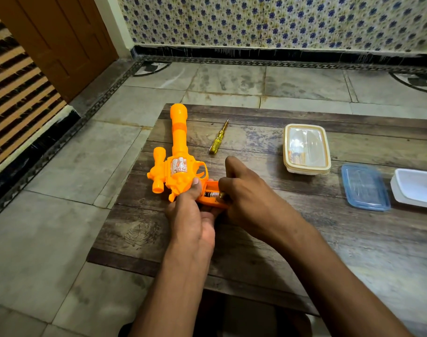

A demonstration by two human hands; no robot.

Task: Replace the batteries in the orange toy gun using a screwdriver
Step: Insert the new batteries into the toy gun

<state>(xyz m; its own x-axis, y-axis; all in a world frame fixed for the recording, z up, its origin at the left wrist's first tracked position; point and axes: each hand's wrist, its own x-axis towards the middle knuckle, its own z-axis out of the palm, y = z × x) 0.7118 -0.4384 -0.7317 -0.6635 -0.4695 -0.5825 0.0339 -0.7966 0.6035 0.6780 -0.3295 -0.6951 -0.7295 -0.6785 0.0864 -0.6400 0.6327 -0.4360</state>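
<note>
The orange toy gun (pixel 177 166) lies on the wooden table (pixel 256 239), barrel pointing away from me. Its grip faces me with the battery compartment uncovered, and a battery (pixel 211 194) shows inside it. My left hand (pixel 190 212) grips the handle from below, thumb pressed on the gun body. My right hand (pixel 246 190) has its fingertips at the right end of the battery in the compartment. A yellow-handled screwdriver (pixel 218 138) rests untouched on the table beyond the gun.
A lidded cream container (pixel 306 149) stands at the table's right. Further right lie a loose blue lid (pixel 364 187) and an open white tub (pixel 416 188). A tiled floor surrounds the low table.
</note>
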